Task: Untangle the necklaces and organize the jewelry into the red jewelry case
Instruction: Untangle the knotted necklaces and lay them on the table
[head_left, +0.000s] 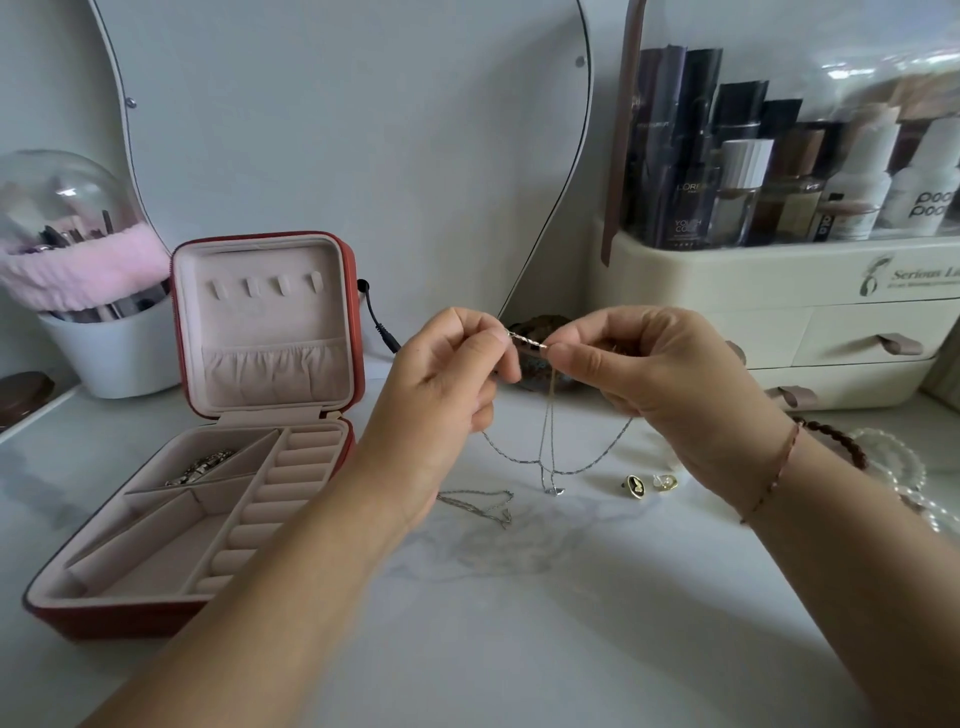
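In the head view, a silver necklace (550, 431) is held up over the middle of the counter (519, 649). A short twisted stretch of its chain is pinched at one end between thumb and forefinger of the left grip (447, 384) and at the other end by the right grip (639, 369). Both grips are curled tight on the chain and are set close together. Thin loops are seen hanging from them, with a small pendant (555, 490) at the lowest point; whether it touches the counter cannot be told.

A second chain (483, 504) is laid on the counter just below the left grip, partly hidden by the wrist. Two earrings (635, 487) are placed side by side under the right grip.

The red jewelry case (119, 621) is stood open towards the left edge of the counter, its lid upright. A silver bracelet (200, 466) is lodged in one of its rear compartments.

A cosmetics organizer (779, 291) is set at the far right corner, and a white brush cup (114, 353) at the far left, behind the case. A pearl strand (893, 462) is laid by the right edge.
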